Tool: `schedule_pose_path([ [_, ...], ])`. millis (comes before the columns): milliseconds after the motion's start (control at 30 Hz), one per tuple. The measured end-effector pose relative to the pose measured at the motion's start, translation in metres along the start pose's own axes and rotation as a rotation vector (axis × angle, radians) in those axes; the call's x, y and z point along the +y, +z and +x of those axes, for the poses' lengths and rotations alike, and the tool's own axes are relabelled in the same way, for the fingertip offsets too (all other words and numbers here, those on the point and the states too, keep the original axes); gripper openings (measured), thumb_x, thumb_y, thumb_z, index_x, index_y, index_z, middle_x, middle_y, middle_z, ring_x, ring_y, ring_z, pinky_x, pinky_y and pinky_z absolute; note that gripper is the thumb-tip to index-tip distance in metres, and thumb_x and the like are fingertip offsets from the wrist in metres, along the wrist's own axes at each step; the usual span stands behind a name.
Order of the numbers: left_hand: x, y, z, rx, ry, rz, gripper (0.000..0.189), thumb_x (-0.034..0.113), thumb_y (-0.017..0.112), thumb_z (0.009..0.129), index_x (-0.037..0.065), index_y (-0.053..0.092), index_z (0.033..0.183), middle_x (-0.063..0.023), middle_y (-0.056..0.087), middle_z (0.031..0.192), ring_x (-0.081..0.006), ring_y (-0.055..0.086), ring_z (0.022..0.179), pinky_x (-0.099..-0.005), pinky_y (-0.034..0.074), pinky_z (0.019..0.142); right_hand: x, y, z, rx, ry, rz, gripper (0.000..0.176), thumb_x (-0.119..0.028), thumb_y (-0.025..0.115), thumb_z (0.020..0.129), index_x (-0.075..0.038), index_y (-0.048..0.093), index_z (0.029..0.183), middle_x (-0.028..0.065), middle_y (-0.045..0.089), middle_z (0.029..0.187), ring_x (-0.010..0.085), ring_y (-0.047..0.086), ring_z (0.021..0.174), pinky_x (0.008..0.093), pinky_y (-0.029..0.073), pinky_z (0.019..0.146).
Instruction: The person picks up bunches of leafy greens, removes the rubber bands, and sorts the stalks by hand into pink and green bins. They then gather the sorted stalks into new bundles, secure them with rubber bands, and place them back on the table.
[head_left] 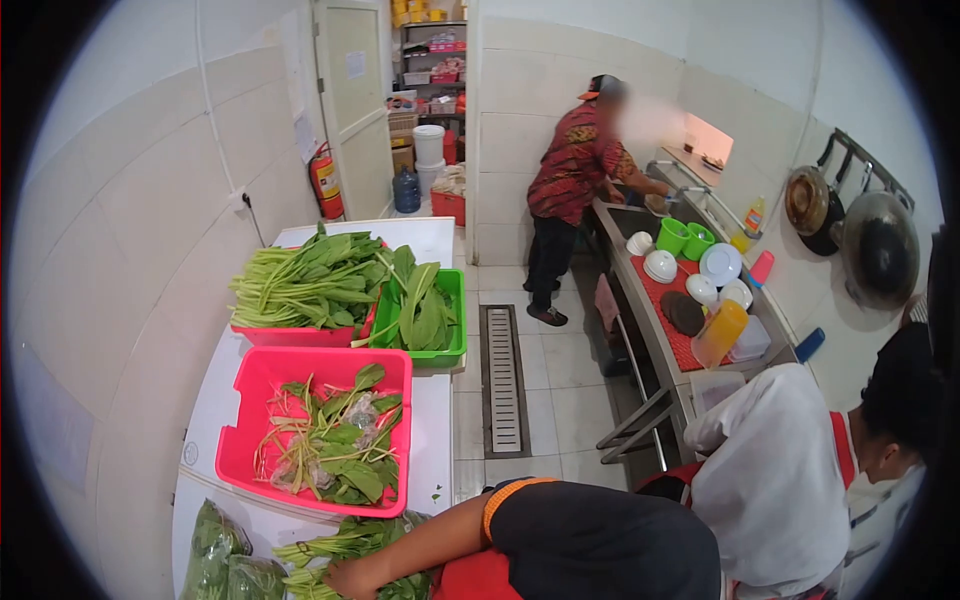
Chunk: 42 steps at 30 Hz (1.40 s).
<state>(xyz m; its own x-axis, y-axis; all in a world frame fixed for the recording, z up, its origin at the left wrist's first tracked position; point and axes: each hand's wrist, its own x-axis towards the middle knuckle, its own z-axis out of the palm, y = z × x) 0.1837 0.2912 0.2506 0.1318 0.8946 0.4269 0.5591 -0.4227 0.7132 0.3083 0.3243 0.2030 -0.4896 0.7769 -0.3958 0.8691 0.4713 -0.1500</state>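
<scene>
At the bottom edge, my right hand (352, 577) is closed around stems of leafy greens (308, 549) lying on the white table (436, 420). Its forearm reaches in from the right, below a black sleeve with orange trim. My left hand is not in view. Left of the greens are plastic bags (215, 545) filled with leaves. Just beyond stands a pink crate (228, 452) holding loose leaves, stems and crumpled clear plastic.
Farther along are a heaped pink crate (290, 341) and a green crate (457, 340). A floor drain (503, 380) runs beside the table. One person (575, 165) stands at the sink counter with dishes (660, 266); another in white (775, 470) bends at right.
</scene>
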Motion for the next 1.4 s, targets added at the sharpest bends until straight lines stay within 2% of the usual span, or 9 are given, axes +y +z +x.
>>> schedule_pose_path([
  [33,0.0,0.002,-0.002,-0.014,-0.046,-0.031,0.058,0.045,0.055,0.098,-0.003,0.055,0.129,-0.0249,0.059,0.121,-0.0395,0.057,0.107,-0.0516,0.049,0.09,0.005,0.008,0.002,0.133,0.024,0.214,0.035,-0.038,0.065,0.089,-0.003,0.072,0.091,0.0161,0.066,0.089,0.0343,0.062,0.086,0.0492,0.046,0.09],
  [133,0.002,0.006,-0.005,-0.04,-0.174,-0.136,0.055,0.042,0.055,0.098,-0.003,0.054,0.13,-0.0238,0.058,0.122,-0.0377,0.057,0.108,-0.0501,0.049,0.09,-0.003,-0.037,-0.046,0.191,0.183,0.611,0.067,-0.018,0.08,0.062,0.011,0.058,0.118,0.0278,0.062,0.108,0.0403,0.064,0.102,0.0484,0.053,0.084],
  [167,0.002,0.008,-0.006,-0.046,-0.216,-0.177,0.054,0.041,0.055,0.097,-0.003,0.054,0.13,-0.0235,0.057,0.123,-0.0371,0.057,0.109,-0.0496,0.05,0.09,0.001,-0.019,-0.026,0.276,0.214,0.624,0.056,-0.018,0.08,0.061,0.008,0.064,0.108,0.0263,0.066,0.097,0.0416,0.066,0.094,0.0468,0.055,0.077],
  [667,-0.019,0.0,-0.037,0.154,-0.768,-0.858,0.045,0.023,0.057,0.097,-0.003,0.048,0.133,-0.0182,0.049,0.129,-0.0281,0.055,0.114,-0.0421,0.051,0.093,0.01,-0.145,-0.145,1.054,-0.033,1.071,0.06,-0.01,0.066,0.076,0.005,0.047,0.131,0.029,0.058,0.12,0.0402,0.057,0.114,0.0448,0.045,0.097],
  [833,-0.068,-0.007,-0.051,0.106,-0.819,-0.951,0.047,0.027,0.059,0.099,0.001,0.042,0.135,-0.0161,0.051,0.129,-0.0252,0.055,0.112,-0.0396,0.052,0.088,0.018,-0.204,-0.183,1.382,-0.016,1.014,0.066,-0.02,0.071,0.087,0.004,0.043,0.142,0.0207,0.053,0.139,0.0277,0.052,0.126,0.0389,0.038,0.11],
  [933,-0.034,-0.012,-0.025,0.283,-0.836,-0.976,0.055,0.023,0.063,0.099,0.004,0.027,0.137,-0.0164,0.046,0.133,-0.0259,0.054,0.116,-0.0411,0.05,0.097,0.031,-0.224,-0.216,1.353,-0.104,1.482,0.046,-0.008,0.063,0.092,0.0,0.048,0.135,0.0124,0.062,0.117,0.0159,0.062,0.103,0.0285,0.055,0.081],
  [1233,-0.094,-0.016,-0.022,0.005,-0.768,-0.686,0.078,0.028,0.067,0.095,0.001,0.016,0.147,-0.0221,0.038,0.144,-0.027,0.046,0.128,-0.0371,0.039,0.105,0.082,-0.217,-0.246,1.442,-0.282,1.78,0.048,-0.01,0.052,0.095,-0.002,0.039,0.141,0.0135,0.064,0.105,0.0258,0.066,0.097,0.0422,0.057,0.089],
  [1333,-0.092,-0.034,-0.038,0.023,-0.899,-0.471,0.088,0.027,0.069,0.094,0.002,0.009,0.153,-0.0246,0.032,0.15,-0.0306,0.041,0.134,-0.0402,0.035,0.11,0.094,-0.217,-0.253,1.446,-0.296,1.805,0.043,-0.015,0.052,0.097,-0.002,0.044,0.136,0.0131,0.064,0.103,0.0254,0.067,0.097,0.042,0.057,0.089],
  [1400,-0.102,-0.034,-0.048,0.21,-0.73,-0.211,0.094,0.024,0.071,0.091,0.003,0.008,0.156,-0.0235,0.025,0.155,-0.0349,0.035,0.139,-0.0439,0.028,0.116,0.101,-0.219,-0.26,1.439,-0.258,1.768,0.039,-0.019,0.053,0.098,-0.002,0.049,0.132,0.013,0.063,0.103,0.0243,0.067,0.097,0.0418,0.057,0.088],
])
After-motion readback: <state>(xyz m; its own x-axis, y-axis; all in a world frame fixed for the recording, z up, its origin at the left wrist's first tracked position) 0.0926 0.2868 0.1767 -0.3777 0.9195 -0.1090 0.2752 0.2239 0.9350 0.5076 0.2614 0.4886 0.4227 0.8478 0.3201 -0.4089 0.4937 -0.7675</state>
